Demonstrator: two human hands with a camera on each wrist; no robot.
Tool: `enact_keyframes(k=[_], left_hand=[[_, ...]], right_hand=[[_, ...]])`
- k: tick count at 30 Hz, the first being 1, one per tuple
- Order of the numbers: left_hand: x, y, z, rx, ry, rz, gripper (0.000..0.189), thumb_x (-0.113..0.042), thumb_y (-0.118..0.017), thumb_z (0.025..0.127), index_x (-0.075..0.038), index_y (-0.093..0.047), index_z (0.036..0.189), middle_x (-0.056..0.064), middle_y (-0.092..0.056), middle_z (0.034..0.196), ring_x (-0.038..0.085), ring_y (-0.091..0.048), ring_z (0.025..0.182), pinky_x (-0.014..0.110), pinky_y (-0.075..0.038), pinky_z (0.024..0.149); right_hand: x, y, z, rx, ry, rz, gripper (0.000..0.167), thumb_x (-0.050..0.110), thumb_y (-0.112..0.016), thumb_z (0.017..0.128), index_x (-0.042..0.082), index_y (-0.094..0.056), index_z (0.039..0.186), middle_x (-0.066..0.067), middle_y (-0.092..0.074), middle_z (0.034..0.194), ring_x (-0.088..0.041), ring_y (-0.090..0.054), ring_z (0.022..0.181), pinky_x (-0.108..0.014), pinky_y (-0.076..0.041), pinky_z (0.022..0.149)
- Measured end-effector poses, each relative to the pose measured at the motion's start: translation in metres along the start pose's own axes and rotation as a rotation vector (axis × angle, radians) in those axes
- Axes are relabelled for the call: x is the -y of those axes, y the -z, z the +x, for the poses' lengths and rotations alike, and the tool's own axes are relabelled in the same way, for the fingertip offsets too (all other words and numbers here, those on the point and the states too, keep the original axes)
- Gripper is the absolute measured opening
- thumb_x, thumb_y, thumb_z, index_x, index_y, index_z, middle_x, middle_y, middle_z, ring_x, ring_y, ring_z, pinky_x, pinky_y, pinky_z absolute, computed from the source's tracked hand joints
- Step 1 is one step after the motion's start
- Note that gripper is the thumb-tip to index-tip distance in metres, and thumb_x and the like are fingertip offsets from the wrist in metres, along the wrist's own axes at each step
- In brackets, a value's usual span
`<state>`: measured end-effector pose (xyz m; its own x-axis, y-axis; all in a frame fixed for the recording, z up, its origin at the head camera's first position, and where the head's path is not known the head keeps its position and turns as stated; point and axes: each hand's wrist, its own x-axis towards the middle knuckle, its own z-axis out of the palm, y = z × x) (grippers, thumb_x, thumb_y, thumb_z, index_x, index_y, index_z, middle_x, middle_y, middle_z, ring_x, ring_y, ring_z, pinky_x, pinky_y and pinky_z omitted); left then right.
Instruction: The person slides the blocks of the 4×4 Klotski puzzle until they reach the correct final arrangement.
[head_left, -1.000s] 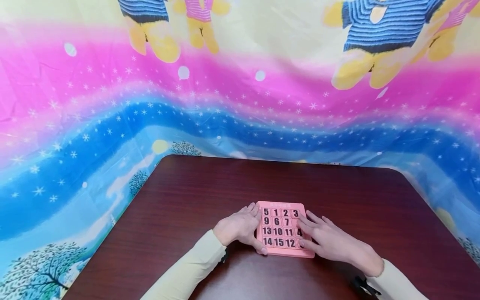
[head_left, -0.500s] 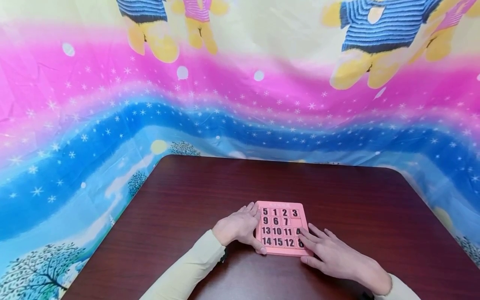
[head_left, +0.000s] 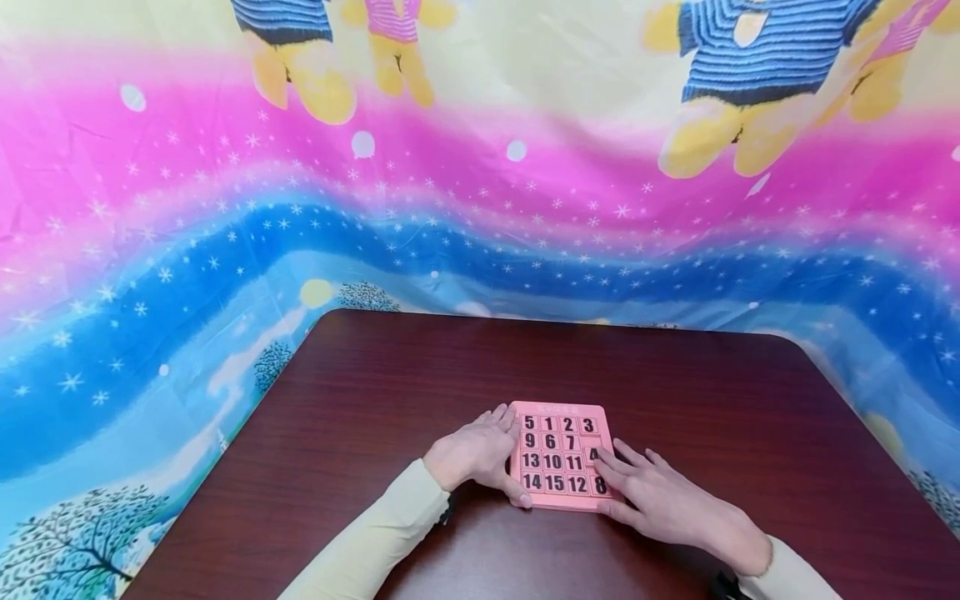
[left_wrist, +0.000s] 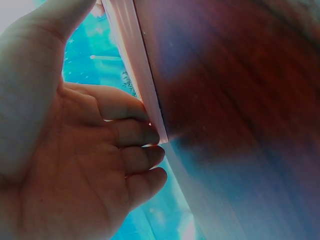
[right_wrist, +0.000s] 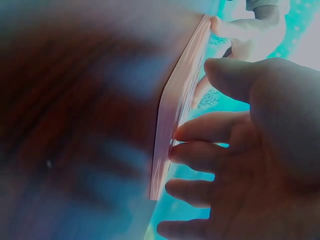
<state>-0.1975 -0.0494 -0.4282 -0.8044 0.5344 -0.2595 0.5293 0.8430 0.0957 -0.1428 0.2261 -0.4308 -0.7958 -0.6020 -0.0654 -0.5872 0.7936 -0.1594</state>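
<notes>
A pink number slide puzzle lies flat on the table, its black-numbered tiles in rows. My left hand steadies its left side, fingers along the edge and thumb at the near left corner. In the left wrist view those fingers look nearly straight against the frame. My right hand has a fingertip on the 4 tile, which sits slightly higher than the 11 tile. The right thumb touches the near edge by the 8 tile. Right fingers are extended in the right wrist view.
The dark brown wooden table extends around the puzzle. Behind and beside it hangs a colourful printed cloth. Black wrist straps show at both pale sleeves.
The right hand draws back toward the near right, then returns to the tiles. The 4 tile has shifted slightly upward toward the gap below the 3. The left hand stays in place.
</notes>
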Motion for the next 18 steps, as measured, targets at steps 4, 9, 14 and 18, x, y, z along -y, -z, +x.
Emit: enact_keyframes(k=[4, 9, 14, 18], left_hand=[[0.001, -0.001, 0.001, -0.004, -0.002, 0.001, 0.126, -0.075, -0.073, 0.065, -0.004, -0.023, 0.156, 0.014, -0.018, 0.164, 0.026, -0.018, 0.153, 0.035, -0.021, 0.126], [0.001, -0.001, 0.001, -0.004, -0.004, 0.002, 0.126, -0.075, -0.074, 0.065, -0.004, -0.023, 0.155, 0.014, -0.019, 0.164, 0.027, -0.018, 0.153, 0.035, -0.021, 0.126], [0.001, -0.001, 0.001, -0.003, -0.005, 0.004, 0.126, -0.076, -0.074, 0.065, -0.004, -0.023, 0.156, 0.013, -0.019, 0.164, 0.026, -0.018, 0.153, 0.035, -0.021, 0.126], [0.0, -0.001, 0.001, 0.0, -0.002, -0.001, 0.125, -0.075, -0.073, 0.065, -0.005, -0.024, 0.156, 0.013, -0.018, 0.165, 0.026, -0.017, 0.153, 0.034, -0.021, 0.126]], right_hand=[[-0.005, 0.001, 0.008, 0.013, -0.017, 0.002, 0.064, 0.05, -0.055, 0.096, 0.005, -0.052, 0.142, -0.016, -0.049, 0.149, -0.044, -0.036, 0.142, -0.072, -0.034, 0.105], [-0.008, 0.001, 0.015, 0.017, -0.044, 0.003, 0.061, 0.046, -0.056, 0.096, 0.005, -0.051, 0.142, -0.016, -0.047, 0.15, -0.043, -0.035, 0.143, -0.072, -0.032, 0.106], [-0.008, 0.001, 0.016, 0.016, -0.049, 0.003, 0.06, 0.044, -0.056, 0.096, 0.004, -0.052, 0.142, -0.017, -0.046, 0.15, -0.044, -0.035, 0.143, -0.073, -0.031, 0.107], [-0.008, 0.005, 0.013, 0.002, -0.037, 0.007, 0.06, 0.045, -0.055, 0.097, 0.005, -0.052, 0.142, -0.016, -0.047, 0.15, -0.044, -0.035, 0.142, -0.072, -0.032, 0.107]])
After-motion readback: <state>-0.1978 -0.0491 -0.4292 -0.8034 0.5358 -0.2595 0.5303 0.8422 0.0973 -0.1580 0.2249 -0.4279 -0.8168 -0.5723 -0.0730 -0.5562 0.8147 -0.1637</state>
